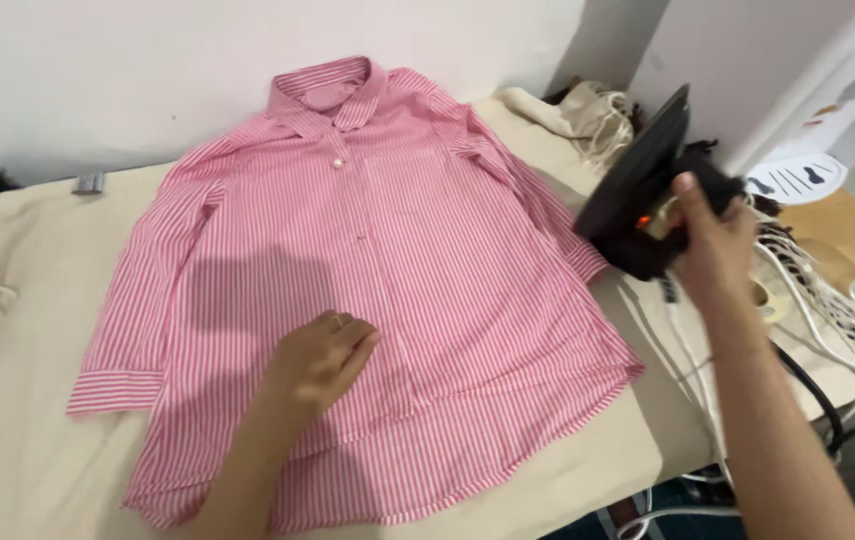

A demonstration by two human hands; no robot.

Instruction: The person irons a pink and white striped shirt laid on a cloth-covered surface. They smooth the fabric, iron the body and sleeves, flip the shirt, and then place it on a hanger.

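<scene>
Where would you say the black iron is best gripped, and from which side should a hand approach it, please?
Probably by its handle on the back, coming from the right. The black iron is tilted up with its flat soleplate facing the pink striped shirt, so only the handle side is safe. The right hand already wraps it there.

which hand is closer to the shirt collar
Left. The left hand rests on the lower front of the pink striped shirt, below its collar. The right hand holds the black iron off the shirt's side.
</scene>
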